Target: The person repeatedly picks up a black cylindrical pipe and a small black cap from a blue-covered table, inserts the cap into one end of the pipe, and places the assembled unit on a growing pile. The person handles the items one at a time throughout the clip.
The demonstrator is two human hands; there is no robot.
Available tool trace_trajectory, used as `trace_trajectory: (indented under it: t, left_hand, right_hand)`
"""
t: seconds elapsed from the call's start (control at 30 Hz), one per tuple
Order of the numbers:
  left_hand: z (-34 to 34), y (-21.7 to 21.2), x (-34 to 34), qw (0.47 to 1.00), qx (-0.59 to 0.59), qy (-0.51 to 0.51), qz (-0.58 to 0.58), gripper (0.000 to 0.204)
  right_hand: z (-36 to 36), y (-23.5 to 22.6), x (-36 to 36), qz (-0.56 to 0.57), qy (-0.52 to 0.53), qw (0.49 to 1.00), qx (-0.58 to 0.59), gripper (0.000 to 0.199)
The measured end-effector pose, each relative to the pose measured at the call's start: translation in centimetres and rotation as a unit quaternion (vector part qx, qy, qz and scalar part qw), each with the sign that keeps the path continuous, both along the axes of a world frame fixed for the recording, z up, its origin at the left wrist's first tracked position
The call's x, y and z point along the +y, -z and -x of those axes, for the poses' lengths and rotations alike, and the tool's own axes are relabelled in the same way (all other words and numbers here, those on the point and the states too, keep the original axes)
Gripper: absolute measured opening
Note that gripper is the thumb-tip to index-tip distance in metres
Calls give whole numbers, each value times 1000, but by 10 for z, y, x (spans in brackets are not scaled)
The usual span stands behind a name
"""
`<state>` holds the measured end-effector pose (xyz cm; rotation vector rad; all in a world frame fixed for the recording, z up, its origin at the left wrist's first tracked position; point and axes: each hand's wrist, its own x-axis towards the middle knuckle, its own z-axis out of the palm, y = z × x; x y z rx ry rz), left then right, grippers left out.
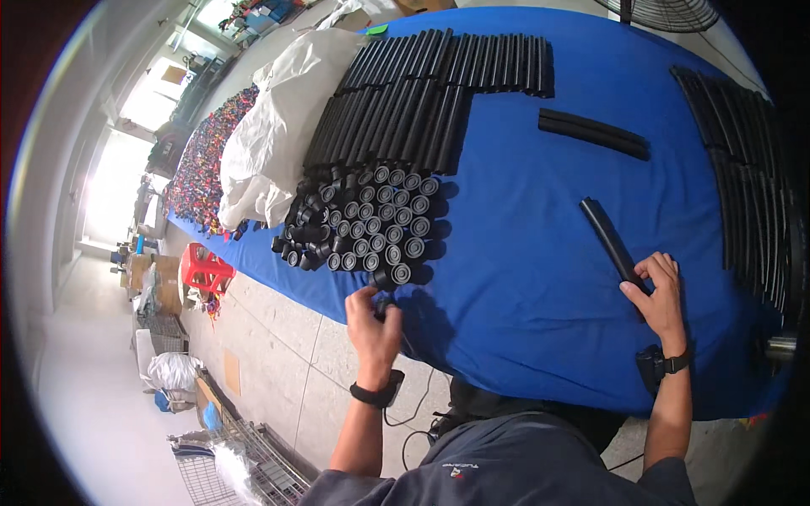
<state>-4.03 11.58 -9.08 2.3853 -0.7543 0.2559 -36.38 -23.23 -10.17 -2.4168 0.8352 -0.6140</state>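
My left hand [374, 333] is at the table's near left edge, its fingers closed round a small black cap [382, 307]. Just beyond it many black round caps [386, 212] with grey ringed faces crowd together, most standing face up and some tipped over at the left. My right hand [661, 295] grips the near end of a black tube [606, 234], which slants away to the far left over the blue cloth [515, 244]. Two more black tubes [593, 133] lie side by side beyond that one.
Rows of black tubes [388, 122] lie behind the caps, and more tubes [742, 177] line the right side. White sheeting [283, 126] and a heap of small colourful pieces [211, 160] are at the left. A red stool [205, 270] stands on the floor; a fan [666, 13] is at the back.
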Motion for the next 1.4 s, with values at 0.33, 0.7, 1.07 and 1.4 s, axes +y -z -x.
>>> trace_trajectory:
  t: [0.33, 0.7, 1.07, 1.4]
  left_hand:
    - [-35, -2, 26, 821, 454, -131, 319, 26]
    - [-32, 3, -7, 981, 153, -122, 10, 38]
    - [-25, -3, 2, 988, -84, 4, -130, 18]
    - [-22, 0, -4, 973, -129, 40, -188, 23]
  right_hand:
    - [0, 0, 0, 3, -10, 1000, 0, 26]
    - [3, 1, -2, 3, -5, 1000, -2, 28]
    - [4, 4, -4, 0, -10, 1000, -10, 28]
    - [3, 1, -4, 0, -9, 1000, -7, 29]
